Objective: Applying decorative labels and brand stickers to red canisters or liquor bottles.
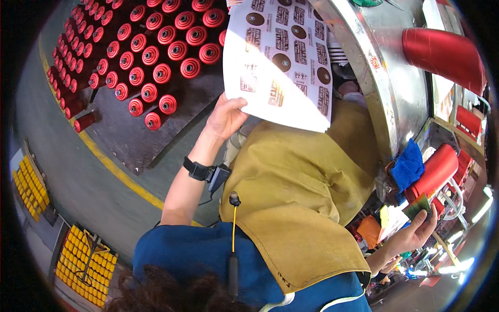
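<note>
My left hand (pixel 227 117) is closed on the lower left corner of a large white sheet (pixel 262 104), thumb on top. Rows of dark printed designs and brown round marks cover the sheet, which hangs over my lap beside the metal table; bright light falls across part of it. Off to the right, my right hand (pixel 416 231) pinches a small flat dark green piece (pixel 417 207) between its fingers; its exact kind is unclear. Just beyond that hand lie a blue cloth (pixel 408 165) and a glossy red cylinder (pixel 439 169).
Many red capped cylinders (pixel 162 73) stand on a dark board (pixel 140 148) at the left. A curved metal table (pixel 408 88) borders my right side, with another red cylinder (pixel 442 57) on it. Yellow roller racks (pixel 86 265) are at the lower left.
</note>
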